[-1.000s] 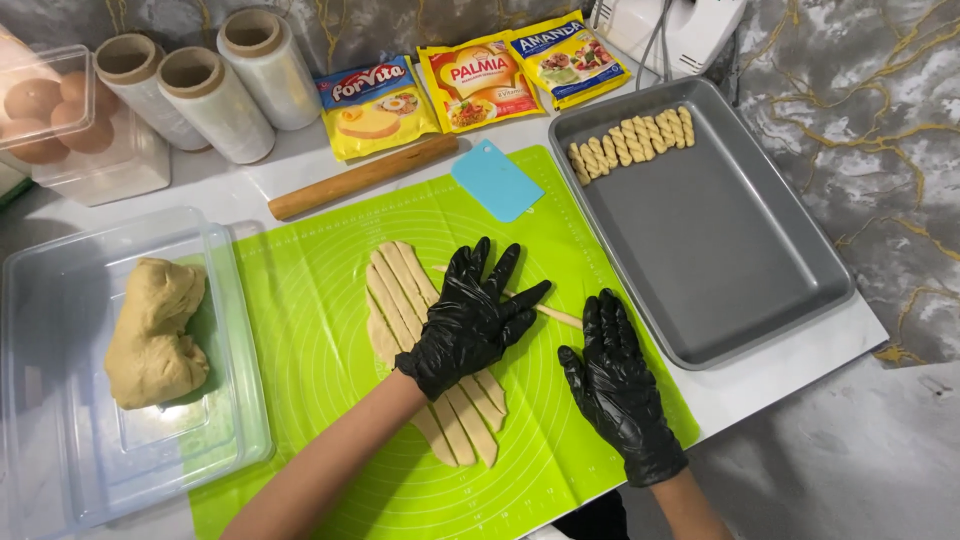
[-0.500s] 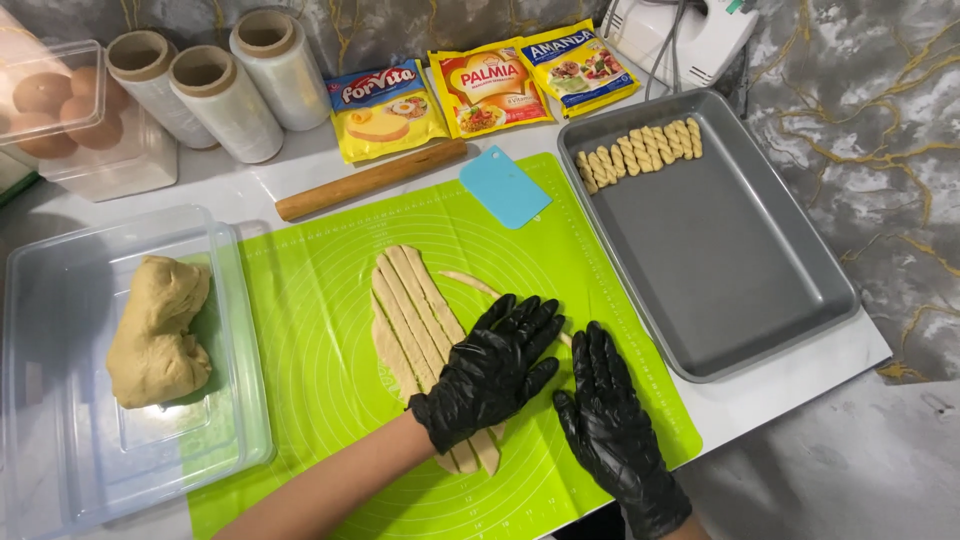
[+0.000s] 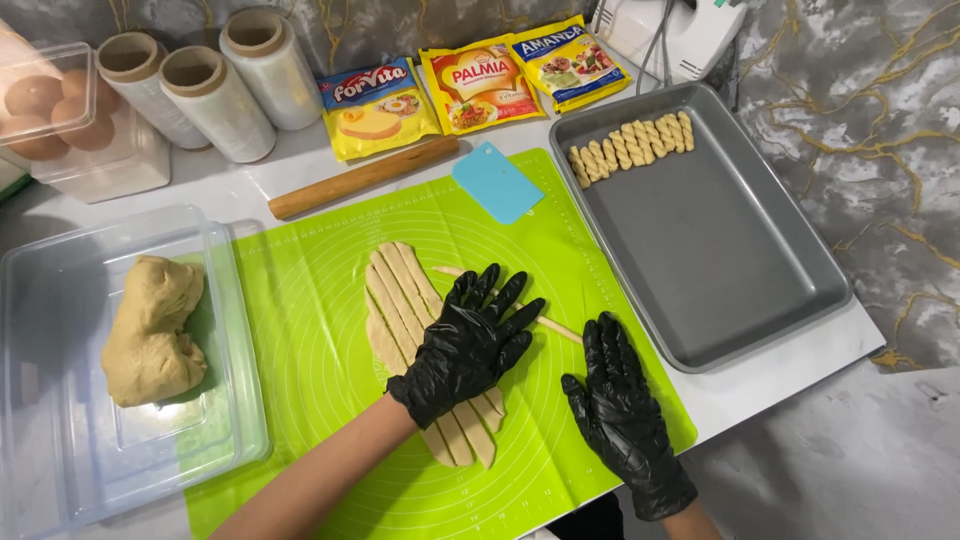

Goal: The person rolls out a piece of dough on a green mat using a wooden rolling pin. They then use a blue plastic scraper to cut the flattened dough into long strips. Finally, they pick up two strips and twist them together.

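rolling pin (image 3: 362, 177); blue scraper (image 3: 497, 182); 3 film rolls (image 3: 208, 100); 3 yellow packets (image 3: 478, 82); egg box (image 3: 62, 120)

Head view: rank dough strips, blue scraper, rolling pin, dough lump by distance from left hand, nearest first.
From the left hand:
1. Dough strips, under it, touching.
2. Blue scraper, beyond it on the mat.
3. Rolling pin, farther back, off the mat.
4. Dough lump, far left, in the tub.

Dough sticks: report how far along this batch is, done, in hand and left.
Done: a short row of twisted dough sticks lies at the far end of the grey metal baking tray. In hand: the black-gloved left hand and right hand press on a thin dough strip on the green silicone mat. Left: the flat cut strips and the dough lump in the clear plastic box.
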